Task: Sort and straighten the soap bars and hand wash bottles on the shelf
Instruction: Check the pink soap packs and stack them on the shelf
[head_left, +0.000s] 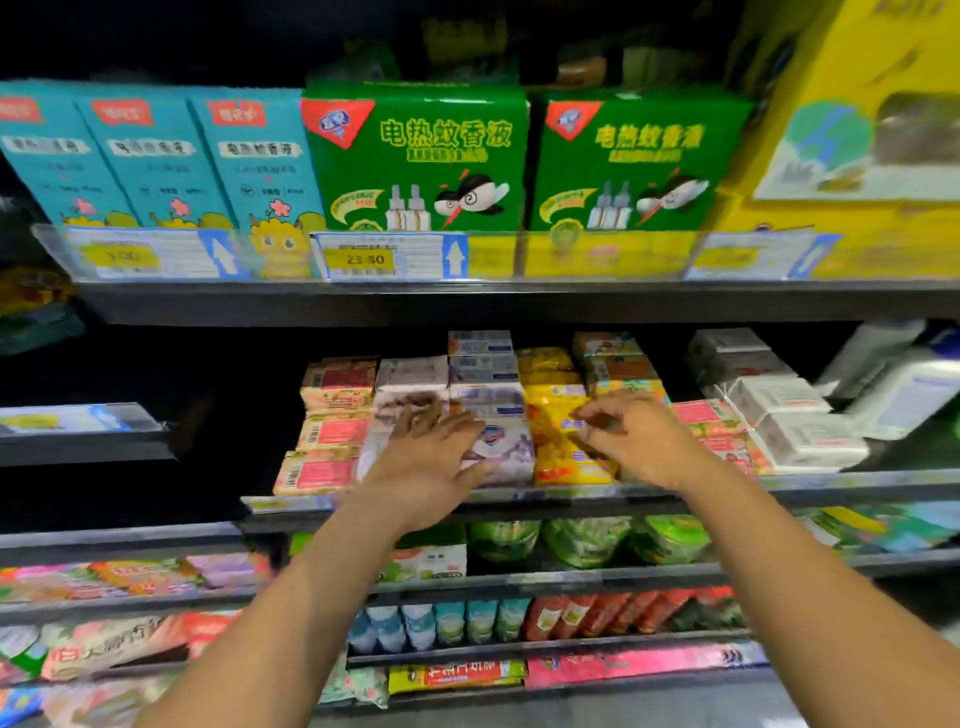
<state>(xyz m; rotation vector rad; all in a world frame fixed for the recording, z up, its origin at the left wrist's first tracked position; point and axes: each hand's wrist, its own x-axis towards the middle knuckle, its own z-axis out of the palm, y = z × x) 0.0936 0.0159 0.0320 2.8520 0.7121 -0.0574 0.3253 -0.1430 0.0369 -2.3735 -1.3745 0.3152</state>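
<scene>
Soap packs fill the middle shelf (519, 499) in rows: pink-and-cream bars (332, 431) at the left, white-and-lilac packs (498, 447) in the centre, yellow packs (556, 431) beside them, white boxed bars (800, 431) at the right. White hand wash bottles (904, 384) lie tilted at the far right. My left hand (431, 447) lies with straight, spread fingers over the white-and-lilac packs. Over the yellow packs hovers my right hand (628, 436), its fingers curled downward at the top of a pack; whether it pinches the pack is unclear in the blur.
Above, an upper shelf carries teal boxes (156, 161), green mosquito-liquid boxes (421, 156) and a yellow carton (857, 130) behind price tags (363, 257). Below are green refill pouches (582, 540), small bottles (441, 621) and flat packets. Left of the soap the middle shelf is dark.
</scene>
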